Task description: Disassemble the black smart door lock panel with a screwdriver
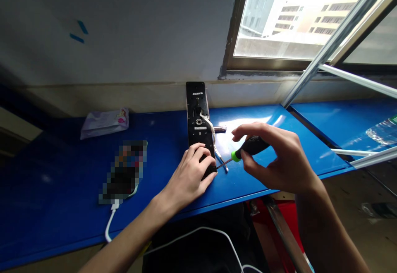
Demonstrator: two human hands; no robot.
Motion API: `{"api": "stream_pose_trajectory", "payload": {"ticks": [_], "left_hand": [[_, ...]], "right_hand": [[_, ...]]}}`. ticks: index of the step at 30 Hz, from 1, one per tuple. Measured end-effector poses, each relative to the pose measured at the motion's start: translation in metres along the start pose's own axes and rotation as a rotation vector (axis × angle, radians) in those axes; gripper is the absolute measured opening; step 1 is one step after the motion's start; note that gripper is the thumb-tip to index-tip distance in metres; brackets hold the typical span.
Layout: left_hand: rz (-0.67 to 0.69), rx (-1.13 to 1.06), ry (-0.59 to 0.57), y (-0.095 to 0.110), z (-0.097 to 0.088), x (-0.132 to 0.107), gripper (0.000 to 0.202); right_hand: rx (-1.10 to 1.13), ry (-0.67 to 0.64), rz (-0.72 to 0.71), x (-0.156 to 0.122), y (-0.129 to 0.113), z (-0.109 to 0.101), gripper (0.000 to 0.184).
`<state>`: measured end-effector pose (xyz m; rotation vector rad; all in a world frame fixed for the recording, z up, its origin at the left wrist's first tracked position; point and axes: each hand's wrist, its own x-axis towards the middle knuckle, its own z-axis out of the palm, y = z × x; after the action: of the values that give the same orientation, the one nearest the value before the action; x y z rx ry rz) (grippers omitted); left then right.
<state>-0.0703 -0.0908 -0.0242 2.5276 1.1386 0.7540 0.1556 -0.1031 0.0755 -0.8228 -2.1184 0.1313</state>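
A long, narrow black rectangular panel with white labels (pixel 198 134) is at the centre of the frame. Its long axis runs nearly top to bottom, the far end leaning slightly left and the near end slightly right. The far end overlaps the wall's lower band; contact there is unclear. A short silvery bar (pixel 220 129) sticks out rightward beside it. The left hand (pixel 197 169) lies bent over the near end; whether it grips or only presses, I cannot tell. The right hand (pixel 276 153), right of centre, pinches a black-handled screwdriver with a green collar (pixel 252 145), its shaft pointing lower left to the panel's near right corner. Beneath is a glossy blue tabletop (pixel 164 140), backed by a grey wall (pixel 139 29). A metal-framed window (pixel 279 25) fills the upper right, crossed by a slanting silvery metal post (pixel 338 29).
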Motion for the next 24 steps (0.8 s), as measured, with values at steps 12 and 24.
{"api": "stream_pose_trajectory", "payload": {"ticks": [12, 24], "left_hand": [[-0.097, -0.042, -0.060, 0.004, -0.006, 0.007, 0.012], [-0.102, -0.042, -0.070, 0.006, -0.005, 0.010, 0.011]], "right_hand": [[-0.012, -0.022, -0.008, 0.004, -0.003, 0.005, 0.040], [0.013, -0.182, -0.096, 0.012, -0.011, 0.001, 0.038]]}}
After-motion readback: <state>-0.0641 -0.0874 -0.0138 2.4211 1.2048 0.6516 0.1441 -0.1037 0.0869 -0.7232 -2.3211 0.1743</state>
